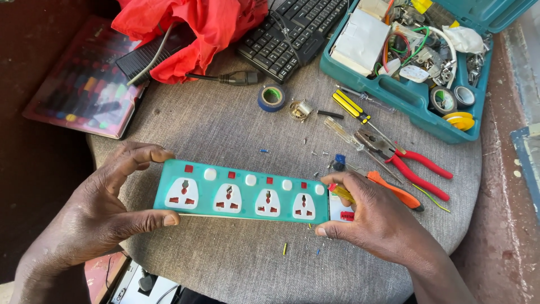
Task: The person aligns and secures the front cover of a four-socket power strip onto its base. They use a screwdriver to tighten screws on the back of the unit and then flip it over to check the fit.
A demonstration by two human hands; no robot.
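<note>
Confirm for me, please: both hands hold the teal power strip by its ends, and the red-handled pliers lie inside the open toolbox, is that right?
Not quite. The head view shows the red-handled pliers lying on the grey cloth beside the open toolbox, not inside it. The rest holds: the left hand and right hand grip the teal power strip by its ends.

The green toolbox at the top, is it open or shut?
Open. The teal toolbox has its lid swung back, and you can see wires, tape rolls and small parts inside.

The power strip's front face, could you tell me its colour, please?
Teal-green power strip, seen in the head view.
</note>
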